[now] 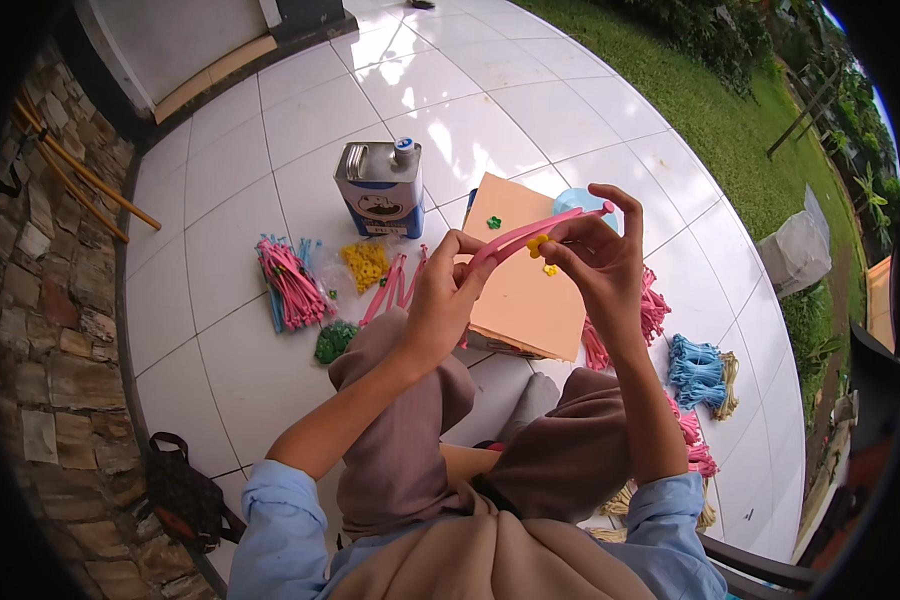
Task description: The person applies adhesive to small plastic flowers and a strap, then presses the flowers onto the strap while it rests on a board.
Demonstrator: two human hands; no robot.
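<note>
Glossy white floor tiles (pixel 300 120) reflect bright daylight. A rough stone wall (pixel 45 330) stands left; green lawn (pixel 710 110) stretches right.

You hold a pink strip (pixel 530 233) with a yellow flower piece (pixel 537 243); peach board (pixel 523 290), white floor tiles (pixel 220 250).

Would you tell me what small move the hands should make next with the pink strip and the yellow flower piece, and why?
Probably press the yellow flower piece firmly onto the pink strip. The left hand pinches the strip's lower end, while the right hand holds the upper end with the flower against it. Both are raised above the orange board, so a short press seems the likeliest step.
</note>
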